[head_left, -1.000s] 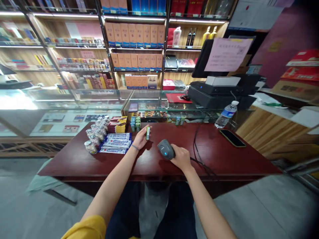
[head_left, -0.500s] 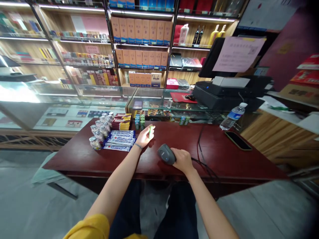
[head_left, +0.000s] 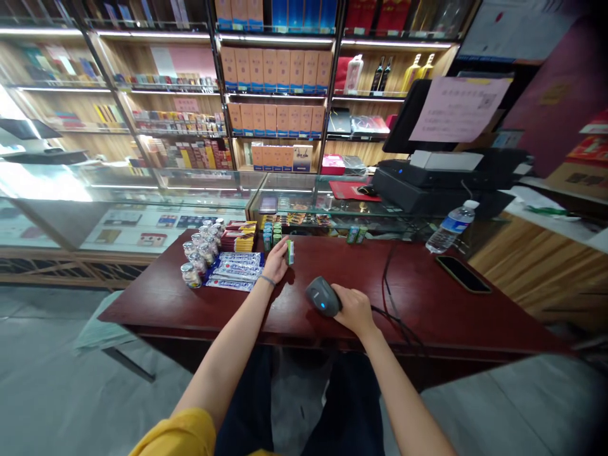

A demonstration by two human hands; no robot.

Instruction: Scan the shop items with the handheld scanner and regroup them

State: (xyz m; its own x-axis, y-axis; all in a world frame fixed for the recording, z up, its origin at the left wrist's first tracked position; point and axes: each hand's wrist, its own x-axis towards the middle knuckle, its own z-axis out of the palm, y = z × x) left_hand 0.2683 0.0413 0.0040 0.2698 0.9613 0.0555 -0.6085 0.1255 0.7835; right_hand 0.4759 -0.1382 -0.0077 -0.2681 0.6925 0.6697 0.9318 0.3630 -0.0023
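Note:
My left hand (head_left: 277, 261) is closed around a small green and white pack (head_left: 291, 252), held up just over the tabletop. In my right hand (head_left: 354, 308) is a dark grey barcode scanner (head_left: 323, 296), gripped by its handle, with a blue light showing on its head. The scanner's head points left, toward the pack, with a gap between them. Close behind my left hand stand several small green and blue packs (head_left: 272, 234). Left of that hand lie blue and white wrapped sticks (head_left: 235, 272), in a flat row.
On the dark red table (head_left: 304, 339) are several lidded jars (head_left: 192, 275), a stack of red and yellow packets (head_left: 239, 236), two green packs (head_left: 355, 235), a black cable (head_left: 390, 297), a water bottle (head_left: 451, 228) and a phone (head_left: 463, 274). A glass counter (head_left: 209, 196) stands behind.
My left hand has turned, so the green pack shows a different side and sits at the fingertips. The scanner's blue light looks brighter. The whole view has shifted slightly.

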